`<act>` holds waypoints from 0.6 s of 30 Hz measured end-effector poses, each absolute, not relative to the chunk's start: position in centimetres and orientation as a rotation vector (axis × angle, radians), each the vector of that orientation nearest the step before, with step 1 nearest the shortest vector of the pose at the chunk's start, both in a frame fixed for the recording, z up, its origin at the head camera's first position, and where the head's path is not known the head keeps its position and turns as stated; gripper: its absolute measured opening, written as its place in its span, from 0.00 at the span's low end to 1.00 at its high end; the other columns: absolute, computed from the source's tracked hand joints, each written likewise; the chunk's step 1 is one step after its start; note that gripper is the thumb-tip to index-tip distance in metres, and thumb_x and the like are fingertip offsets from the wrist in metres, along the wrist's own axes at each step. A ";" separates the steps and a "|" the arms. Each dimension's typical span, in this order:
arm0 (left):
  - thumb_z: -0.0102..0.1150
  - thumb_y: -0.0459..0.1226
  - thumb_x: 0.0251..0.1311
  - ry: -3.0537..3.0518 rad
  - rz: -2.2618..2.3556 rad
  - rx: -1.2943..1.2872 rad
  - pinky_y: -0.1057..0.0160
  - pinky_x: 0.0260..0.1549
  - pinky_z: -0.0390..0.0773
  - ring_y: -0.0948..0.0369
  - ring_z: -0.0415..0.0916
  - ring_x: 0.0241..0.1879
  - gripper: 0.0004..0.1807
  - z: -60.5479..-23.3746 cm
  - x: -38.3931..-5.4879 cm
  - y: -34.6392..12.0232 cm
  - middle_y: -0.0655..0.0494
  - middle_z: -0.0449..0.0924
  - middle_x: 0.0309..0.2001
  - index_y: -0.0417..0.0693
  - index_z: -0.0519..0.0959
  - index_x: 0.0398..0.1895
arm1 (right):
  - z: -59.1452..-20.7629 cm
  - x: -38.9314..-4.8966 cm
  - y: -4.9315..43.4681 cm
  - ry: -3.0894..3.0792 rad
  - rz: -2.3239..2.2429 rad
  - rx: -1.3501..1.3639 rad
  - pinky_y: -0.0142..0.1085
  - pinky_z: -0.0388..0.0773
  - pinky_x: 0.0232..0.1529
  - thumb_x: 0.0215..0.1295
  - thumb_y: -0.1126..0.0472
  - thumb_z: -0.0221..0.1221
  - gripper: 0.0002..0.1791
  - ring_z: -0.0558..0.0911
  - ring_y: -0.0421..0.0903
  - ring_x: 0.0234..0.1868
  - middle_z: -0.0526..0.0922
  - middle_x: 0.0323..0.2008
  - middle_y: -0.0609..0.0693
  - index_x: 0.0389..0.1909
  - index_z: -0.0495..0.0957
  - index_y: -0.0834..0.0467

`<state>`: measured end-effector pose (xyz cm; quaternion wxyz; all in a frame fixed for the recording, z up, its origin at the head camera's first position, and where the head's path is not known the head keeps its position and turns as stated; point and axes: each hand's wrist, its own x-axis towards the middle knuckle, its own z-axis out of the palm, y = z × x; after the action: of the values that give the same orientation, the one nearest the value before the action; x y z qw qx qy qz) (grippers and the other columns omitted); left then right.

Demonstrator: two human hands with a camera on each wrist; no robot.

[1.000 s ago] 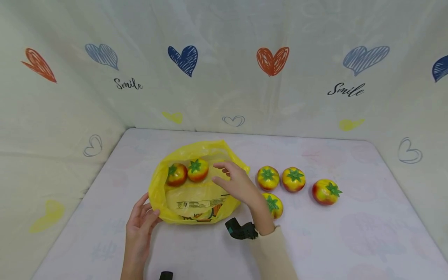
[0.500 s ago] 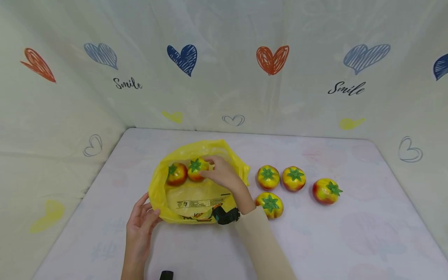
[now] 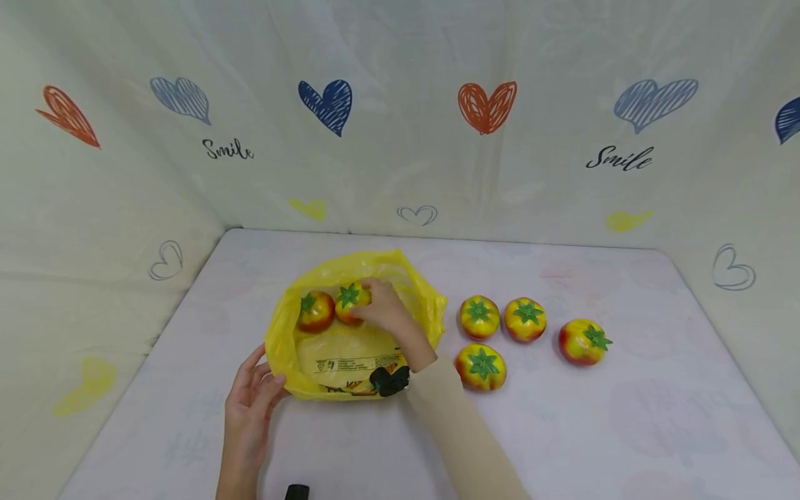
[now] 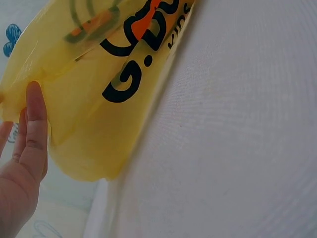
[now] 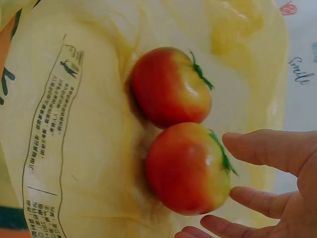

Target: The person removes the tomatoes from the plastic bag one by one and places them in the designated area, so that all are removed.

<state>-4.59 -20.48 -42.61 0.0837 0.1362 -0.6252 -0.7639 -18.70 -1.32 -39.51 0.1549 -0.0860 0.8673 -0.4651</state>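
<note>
A yellow plastic bag (image 3: 287, 361) lies with its mouth open on the table, two shiny red-and-yellow toy tomatoes inside. My left hand (image 3: 250, 403) holds the bag's near left edge, thumb on the near side and fingers partly hidden behind the plastic. Inside the bag, my right hand (image 3: 389, 305) is at the right-hand tomato (image 3: 350, 303), with thumb and fingers spread along its leafy side. In the right wrist view the fingertips reach this tomato's (image 5: 185, 168) edge without closing round it. The other tomato (image 3: 316, 311) sits against it on the left.
Right of the bag, several more toy tomatoes rest on the white table (image 3: 625, 430): a front one (image 3: 481, 367), two behind it, and one (image 3: 584, 342) farther right. A pale curtain (image 3: 400, 160) printed with hearts hangs behind the table.
My right hand has moved left and slightly up, over the bag's opening to the right-hand tomato inside. My left hand and the bag have stayed in place.
</note>
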 end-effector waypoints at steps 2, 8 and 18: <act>0.51 0.26 0.62 -1.862 -2.283 0.397 0.72 0.35 0.80 0.69 0.78 0.38 0.27 -42.6 -4.6 -20.5 0.64 0.78 0.42 0.52 0.64 0.64 | -39.8 -18.8 -1.6 2.499 -1.316 -0.224 0.45 0.74 0.53 0.58 0.57 0.62 0.34 0.72 0.54 0.52 0.68 0.55 0.62 0.63 0.63 0.62; 0.52 0.26 0.61 -1.862 -2.285 0.413 0.72 0.35 0.80 0.69 0.77 0.38 0.28 -42.5 -4.5 -20.5 0.64 0.78 0.42 0.51 0.64 0.64 | -40.5 -19.1 -2.2 2.498 -1.315 -0.151 0.44 0.75 0.49 0.54 0.54 0.65 0.37 0.71 0.53 0.50 0.67 0.53 0.60 0.63 0.61 0.57; 0.52 0.27 0.62 -1.877 -2.275 0.452 0.72 0.36 0.80 0.69 0.77 0.39 0.28 -42.3 -4.6 -20.4 0.64 0.77 0.42 0.52 0.63 0.64 | -41.5 -19.4 -2.7 2.514 -1.236 -0.134 0.44 0.74 0.46 0.49 0.49 0.69 0.40 0.69 0.55 0.50 0.69 0.50 0.60 0.62 0.61 0.51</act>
<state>-4.61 -20.44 -42.35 0.0787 0.1511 -0.6272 -0.7600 -19.45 -2.66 -41.46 0.1674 -0.0470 0.8837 -0.4345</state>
